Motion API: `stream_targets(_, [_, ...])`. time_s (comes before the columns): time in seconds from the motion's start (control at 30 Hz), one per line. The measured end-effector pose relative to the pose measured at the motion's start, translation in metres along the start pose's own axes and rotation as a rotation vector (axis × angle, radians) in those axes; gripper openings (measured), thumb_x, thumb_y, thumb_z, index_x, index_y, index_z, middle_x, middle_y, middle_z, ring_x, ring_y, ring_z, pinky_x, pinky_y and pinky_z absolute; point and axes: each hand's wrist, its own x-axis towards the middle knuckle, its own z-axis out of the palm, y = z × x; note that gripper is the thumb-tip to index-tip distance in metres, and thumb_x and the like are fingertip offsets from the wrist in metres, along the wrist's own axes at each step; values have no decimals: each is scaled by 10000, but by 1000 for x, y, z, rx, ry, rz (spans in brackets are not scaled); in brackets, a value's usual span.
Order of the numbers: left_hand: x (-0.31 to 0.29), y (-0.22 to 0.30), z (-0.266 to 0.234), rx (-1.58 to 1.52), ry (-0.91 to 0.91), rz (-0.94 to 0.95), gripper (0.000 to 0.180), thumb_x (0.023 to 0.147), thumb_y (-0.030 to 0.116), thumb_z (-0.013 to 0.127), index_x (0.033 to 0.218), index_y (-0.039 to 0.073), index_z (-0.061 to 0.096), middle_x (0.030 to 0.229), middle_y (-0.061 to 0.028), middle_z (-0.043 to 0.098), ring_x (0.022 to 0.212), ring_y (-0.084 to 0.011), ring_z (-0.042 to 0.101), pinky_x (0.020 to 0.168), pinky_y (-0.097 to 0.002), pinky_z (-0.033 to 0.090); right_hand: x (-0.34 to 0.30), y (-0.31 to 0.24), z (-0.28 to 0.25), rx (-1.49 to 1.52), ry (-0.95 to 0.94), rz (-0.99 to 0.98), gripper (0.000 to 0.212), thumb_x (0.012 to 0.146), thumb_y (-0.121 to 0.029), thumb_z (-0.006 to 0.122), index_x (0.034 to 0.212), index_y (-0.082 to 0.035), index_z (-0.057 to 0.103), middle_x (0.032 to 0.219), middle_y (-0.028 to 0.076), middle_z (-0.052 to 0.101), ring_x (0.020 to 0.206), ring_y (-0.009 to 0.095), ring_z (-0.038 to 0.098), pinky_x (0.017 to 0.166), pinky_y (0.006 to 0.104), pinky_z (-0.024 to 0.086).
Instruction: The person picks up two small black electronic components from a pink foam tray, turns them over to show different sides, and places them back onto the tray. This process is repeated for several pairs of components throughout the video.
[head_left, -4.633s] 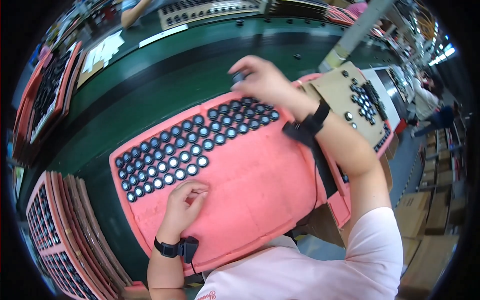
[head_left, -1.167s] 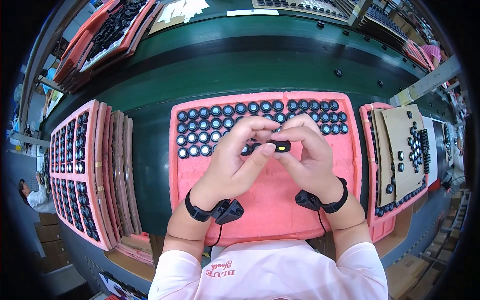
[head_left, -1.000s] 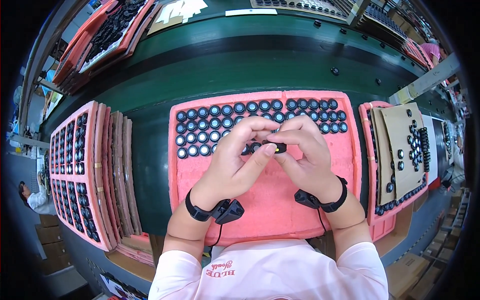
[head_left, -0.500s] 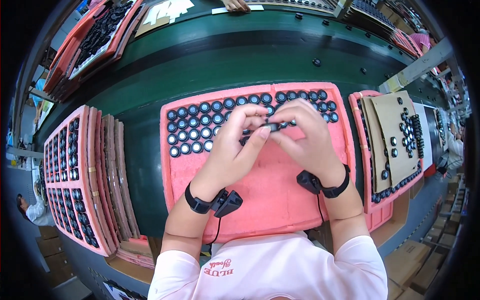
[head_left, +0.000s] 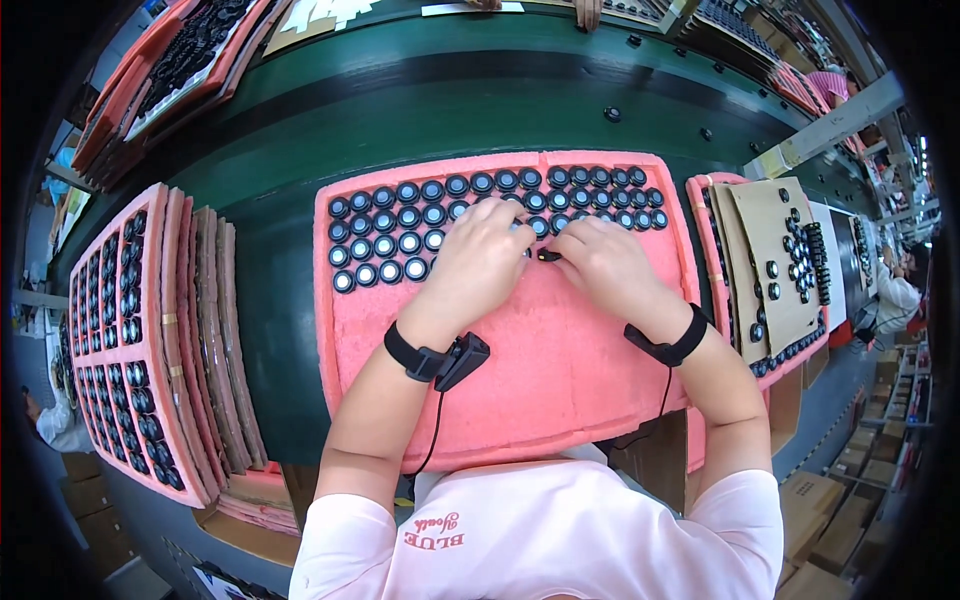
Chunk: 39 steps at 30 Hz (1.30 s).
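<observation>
Dark green counter (head_left: pixel 300 330) under a workshop line, flanked by stacks of cardboard boxes at the lower right. Centred on it, a large pink foam tray (head_left: pixel 560 380), its upper rows filled with small round black caps with pale centres (head_left: pixel 400 230), its lower half bare. Left hand (head_left: pixel 480 262) laid over the tray's filled rows, fingers curled down, pinching one end of a small black cylindrical part (head_left: pixel 549 256). Right hand (head_left: pixel 605 268) just beside, fingers likewise closed on the part's other end, fingertips of both hands nearly touching. Part held just above the foam at the lower edge of the cap rows, near the tray's middle. Black wrist strap with a small black clip-on unit (head_left: pixel 445 360) and a thin cable worn on the left wrist; plain black band (head_left: pixel 668 345) on the right. Further pink foam trays stacked upright on edge (head_left: pixel 150 330) at the left, loaded with similar caps. Brown cardboard sheet with black caps (head_left: pixel 775 250) on another pink tray at the right. Red trays of black parts (head_left: pixel 180 60) at the far left.
</observation>
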Motion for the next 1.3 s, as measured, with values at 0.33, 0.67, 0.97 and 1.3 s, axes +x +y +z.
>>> stream_targets(0.33, [-4,-7,9,19,-41,21,161,689,30,656,846,18,688,1135,-161,589,1145,-309,517,1012,-431,397,-6,-2,9,-43,-82,33,195,725,-122,708,888,-78,612,882,65,601,844,246,601,730,349,495])
stream_targets(0.67, [-5,-10,10,-35,-113,11,207,700,15,642,904,9,678,1206,-183,566,1216,-332,480,1067,-462,351,-2,-1,14,-42,-54,63,237,733,-118,703,940,-81,594,873,68,588,846,252,601,728,356,495])
stream_targets(0.97, [-4,-11,8,-10,-111,8,314,701,41,693,1009,40,631,1265,-153,525,1238,-324,460,1035,-425,388,20,7,-7,57,-109,109,225,749,-155,724,919,-64,608,868,93,611,827,272,617,708,363,499])
stream_targets(1.3, [6,-12,-16,-140,54,-96,205,751,108,712,923,27,634,1129,-131,596,1077,-298,566,909,-398,469,116,121,-2,-158,-194,307,261,813,-141,674,1058,-65,624,1057,136,620,1005,311,609,864,398,489])
